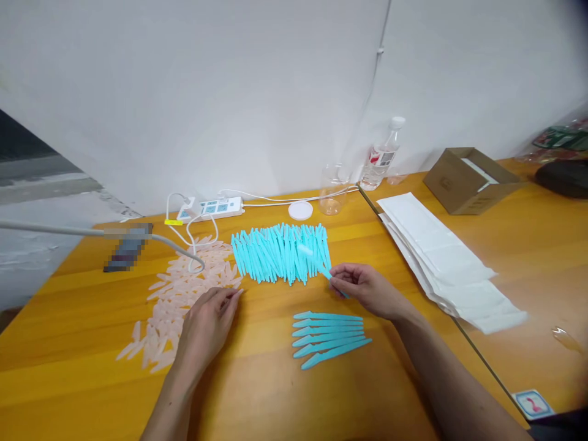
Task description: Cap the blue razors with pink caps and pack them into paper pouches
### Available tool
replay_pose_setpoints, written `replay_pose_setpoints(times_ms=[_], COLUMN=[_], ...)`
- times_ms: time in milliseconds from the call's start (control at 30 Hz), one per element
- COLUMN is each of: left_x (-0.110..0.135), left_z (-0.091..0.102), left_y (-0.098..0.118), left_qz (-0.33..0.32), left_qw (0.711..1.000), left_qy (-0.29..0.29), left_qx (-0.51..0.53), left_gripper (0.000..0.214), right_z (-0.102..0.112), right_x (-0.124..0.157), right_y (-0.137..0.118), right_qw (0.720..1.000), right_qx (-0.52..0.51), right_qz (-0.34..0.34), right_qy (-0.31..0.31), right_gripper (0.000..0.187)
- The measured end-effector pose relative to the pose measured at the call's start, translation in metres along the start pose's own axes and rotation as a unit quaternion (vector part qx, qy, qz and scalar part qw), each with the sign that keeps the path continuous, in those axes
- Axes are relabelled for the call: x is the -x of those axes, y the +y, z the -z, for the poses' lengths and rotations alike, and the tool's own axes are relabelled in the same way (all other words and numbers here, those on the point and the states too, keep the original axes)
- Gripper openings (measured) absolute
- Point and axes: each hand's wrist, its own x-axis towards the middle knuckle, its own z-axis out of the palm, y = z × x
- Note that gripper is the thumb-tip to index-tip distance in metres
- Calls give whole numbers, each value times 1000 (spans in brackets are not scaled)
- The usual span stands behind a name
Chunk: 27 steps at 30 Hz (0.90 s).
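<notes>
My right hand [365,286] pinches the handle of a turquoise eyebrow razor [322,270], its pale blade end pointing up and left. Behind that razor lies a wide pile of the same turquoise razors [275,251]. Closer to me, several more razors [328,334] rest in a neat row, side by side. My left hand [209,321] is closed at the fingertips on a small pale plastic cap [238,293], just off the edge of a spread of loose pinkish caps [172,300]. The palm hides some of those caps.
A power strip [223,207] with white cables sits against the wall, and a phone [128,248] lies at left. Beyond the pile stand a clear jar [333,190], its white lid [300,211] and a water bottle [380,156]. White paper sleeves [441,251] and a cardboard box [459,184] occupy the right.
</notes>
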Motion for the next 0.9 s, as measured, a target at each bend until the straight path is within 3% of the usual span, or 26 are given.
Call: replay_pose_setpoints(times_ms=[67,167,300,433,567,733,900], left_x=[1,2,4,7,10,12,14], left_z=[-2,-8,-21,-31,-32,-31,-34], left_y=[7,21,31,29,28,24,22], left_qz=[41,78,116,127,120,61,49], left_qw=[990,946,898,888,905,923,931], left_qy=[-14,-72,-120,-127,-123,-164,-186], left_qx=[136,307,407,423,390,342,310], left_gripper=[41,58,55,53,48,44,44], right_z=[-1,-1,-2,-6,-12,-17,-17], right_x=[6,11,12,13,13,10,9], right_y=[4,12,16,15,11,8,11], right_qw=[999,996,994,991,987,983,982], right_qx=[-4,25,71,100,141,169,172], right_qz=[-7,-21,-18,-12,3,20,15], right_qy=[-46,-79,-84,-91,-79,-72,-75], right_gripper=[40,40,42,42,40,37,37])
